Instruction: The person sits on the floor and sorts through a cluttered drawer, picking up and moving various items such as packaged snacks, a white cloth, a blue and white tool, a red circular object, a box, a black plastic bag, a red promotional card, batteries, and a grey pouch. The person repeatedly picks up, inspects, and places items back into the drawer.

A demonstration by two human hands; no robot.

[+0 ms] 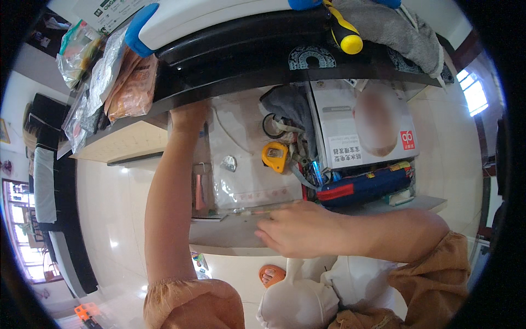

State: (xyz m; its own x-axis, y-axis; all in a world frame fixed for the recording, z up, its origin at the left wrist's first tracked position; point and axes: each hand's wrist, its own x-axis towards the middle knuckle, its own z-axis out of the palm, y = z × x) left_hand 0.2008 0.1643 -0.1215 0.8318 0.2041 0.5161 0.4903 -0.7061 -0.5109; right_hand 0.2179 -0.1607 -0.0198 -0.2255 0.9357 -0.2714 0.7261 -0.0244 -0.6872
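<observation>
An open drawer [246, 230] stands before me under a dark tabletop. My left hand [189, 113] reaches into its back left part; its fingers are hidden under the tabletop edge. My right hand [296, 228] rests over the drawer's front edge, fingers bent, and what lies under them is partly hidden. A clear plastic bag [246, 185] lies in the drawer. Beside its right part are a yellow tape measure [275, 157], a roll of tape [272, 125] and a grey cloth [287, 103]. A white printed box [341, 135] lies at the right, behind a navy pouch [365, 187].
On the tabletop are a white and blue case [213, 16], a yellow and black screwdriver handle [349, 41], a grey towel [386, 28] and plastic packets [133, 88] at the left. An orange slipper [272, 275] is on the floor below the drawer.
</observation>
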